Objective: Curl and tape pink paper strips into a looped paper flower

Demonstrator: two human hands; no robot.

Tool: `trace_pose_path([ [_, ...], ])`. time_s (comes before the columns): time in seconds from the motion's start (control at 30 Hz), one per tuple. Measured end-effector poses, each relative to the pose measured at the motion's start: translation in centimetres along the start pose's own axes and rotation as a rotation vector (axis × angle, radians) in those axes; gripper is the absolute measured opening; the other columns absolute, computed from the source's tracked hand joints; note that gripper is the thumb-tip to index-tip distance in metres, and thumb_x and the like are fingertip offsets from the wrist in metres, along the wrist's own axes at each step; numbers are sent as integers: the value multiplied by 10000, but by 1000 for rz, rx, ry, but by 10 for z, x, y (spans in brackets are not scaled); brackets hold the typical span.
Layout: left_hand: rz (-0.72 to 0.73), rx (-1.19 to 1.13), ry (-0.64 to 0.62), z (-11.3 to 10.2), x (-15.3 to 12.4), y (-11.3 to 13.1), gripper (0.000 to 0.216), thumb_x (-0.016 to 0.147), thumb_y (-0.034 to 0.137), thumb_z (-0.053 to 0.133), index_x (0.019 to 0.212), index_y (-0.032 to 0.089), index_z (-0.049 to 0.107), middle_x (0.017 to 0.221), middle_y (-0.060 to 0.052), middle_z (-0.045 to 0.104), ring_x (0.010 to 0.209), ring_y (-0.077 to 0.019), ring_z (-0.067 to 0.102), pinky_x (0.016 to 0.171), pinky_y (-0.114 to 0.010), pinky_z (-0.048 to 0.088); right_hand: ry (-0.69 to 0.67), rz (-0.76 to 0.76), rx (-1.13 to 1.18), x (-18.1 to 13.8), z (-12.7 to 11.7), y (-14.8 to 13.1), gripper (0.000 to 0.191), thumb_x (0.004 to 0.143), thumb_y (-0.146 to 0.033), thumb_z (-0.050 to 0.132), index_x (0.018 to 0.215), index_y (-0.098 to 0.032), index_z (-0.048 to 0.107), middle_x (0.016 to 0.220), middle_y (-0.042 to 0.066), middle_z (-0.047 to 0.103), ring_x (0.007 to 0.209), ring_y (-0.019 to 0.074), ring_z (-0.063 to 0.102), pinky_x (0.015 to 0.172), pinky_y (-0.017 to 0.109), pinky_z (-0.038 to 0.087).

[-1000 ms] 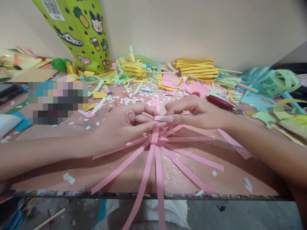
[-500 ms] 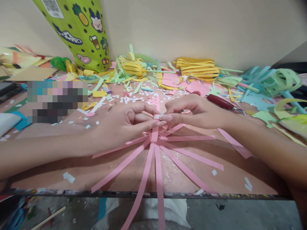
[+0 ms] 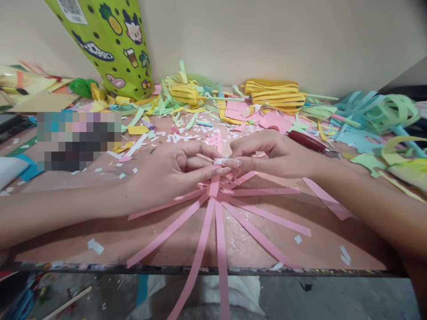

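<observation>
Over the middle of the table, pink paper strips fan out from one joined centre, several of them toward me and two past the front edge. One strip rises from that centre to my fingertips, with a small white piece at its end that looks like tape. My left hand pinches this strip between thumb and fingers. From the other side, my right hand pinches the white piece with thumb and index finger. The fingertips nearly meet, and they hide part of the strip's end.
A red-handled tool lies beyond my right wrist. Yellow fringed paper, green and blue cut paper and white scraps cover the back. A green patterned bag stands against the wall. One loose pink piece lies under my right forearm.
</observation>
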State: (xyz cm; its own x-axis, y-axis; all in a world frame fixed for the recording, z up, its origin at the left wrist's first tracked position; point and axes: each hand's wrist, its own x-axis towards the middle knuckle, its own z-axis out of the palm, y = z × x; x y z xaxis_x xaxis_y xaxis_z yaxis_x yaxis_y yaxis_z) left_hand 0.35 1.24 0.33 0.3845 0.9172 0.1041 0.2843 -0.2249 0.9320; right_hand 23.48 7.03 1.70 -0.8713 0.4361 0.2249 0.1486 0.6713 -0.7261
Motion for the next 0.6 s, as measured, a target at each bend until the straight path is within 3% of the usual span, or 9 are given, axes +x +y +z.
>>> trace_pose_path([
  [0.13,-7,-31,-10,0,0,-1,92,876,227,747,960,192,733,759,17,800,729,-157,774,582,-164,596,5,-9,13,0,0,1,306,986,-383,610,863,-129,729,761,12,682,672,72,579,618,198,400],
  [0.6,-20,-54,-31,-1,-2,-2,106,901,259,733,1002,228,725,756,37,801,733,-146,779,594,-157,595,1,-1,-4,0,1,2,329,996,-385,596,881,-116,745,744,17,688,668,72,584,619,193,401],
])
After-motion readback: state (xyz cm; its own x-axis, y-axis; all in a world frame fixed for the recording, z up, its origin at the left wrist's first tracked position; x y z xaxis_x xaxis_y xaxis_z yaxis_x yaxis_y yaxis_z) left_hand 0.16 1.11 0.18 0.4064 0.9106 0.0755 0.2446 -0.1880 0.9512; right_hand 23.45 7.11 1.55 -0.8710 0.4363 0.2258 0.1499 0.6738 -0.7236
